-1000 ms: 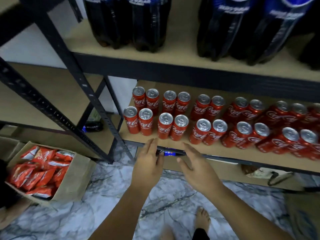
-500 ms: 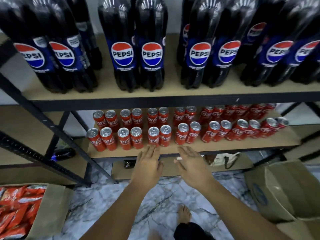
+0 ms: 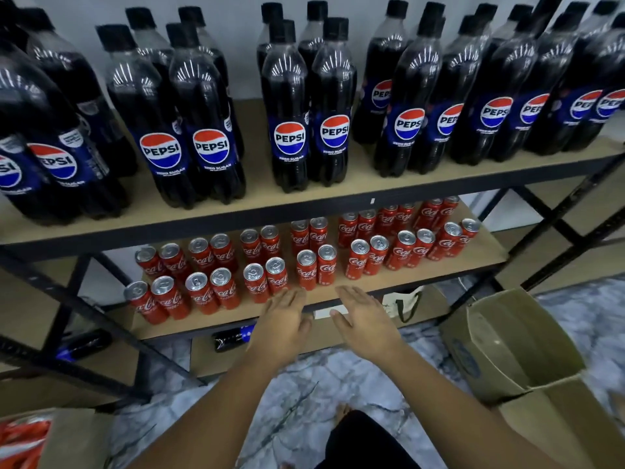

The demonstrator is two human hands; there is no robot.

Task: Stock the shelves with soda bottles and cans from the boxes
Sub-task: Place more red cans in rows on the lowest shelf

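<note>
- Upper shelf: a flat, matte tan fibreboard panel in a dark metal frame with punched uprights.
- Pepsi bottles: tall, glossy clear plastic full of dark cola, with black screw caps and blue wrap labels bearing a round red, white and blue logo. They stand upright on the upper shelf in tight clusters. About twelve labels face the near side. Those behind overlap too much to count, and the outermost are cut off at both edges.
- Lower shelf: the same tan board.
- Coca-Cola cans: slim red cylinders with silver pull-tab tops, upright on the lower shelf. There are seven pairs in the near row and seven pairs in the far row, twenty-eight in all.
- Left hand: flat, palm down, fingers straight and together, holding nothing. Its fingertips are at the near edge of the lower shelf, just beside a near-row can; contact cannot be told.
- Right hand: likewise flat and spread, holding nothing, over the same edge.
- Cardboard box: one plain brown corrugated box, flaps open, on the floor at the right.
- Second box: near left, holding shiny red packets.
- Fallen bottles: two dark bottles lie on their sides low down, below the cans.
- Floor: grey-white, marble-veined.
</note>
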